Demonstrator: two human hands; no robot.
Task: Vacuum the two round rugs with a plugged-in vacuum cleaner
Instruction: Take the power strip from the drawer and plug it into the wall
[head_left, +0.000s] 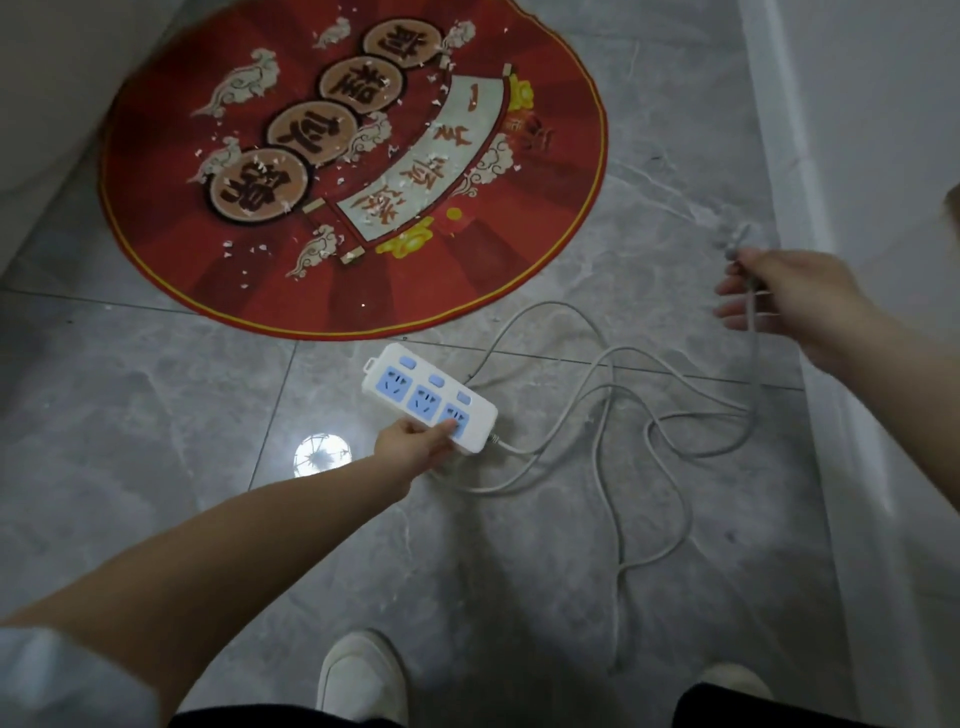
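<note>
One round red rug (353, 166) in view, far left on grey tile floor (156, 415), white scraps scattered over it. My left hand (415, 444) grips near end of white power strip (428, 397), thumb on top, strip just near of rug edge. My right hand (795, 306), far right by white wall (857, 156), pinches grey plug (735, 244); other fingers loosely spread. Cord (623, 405) loops over floor between hands. White shoes (361, 675) near.
</note>
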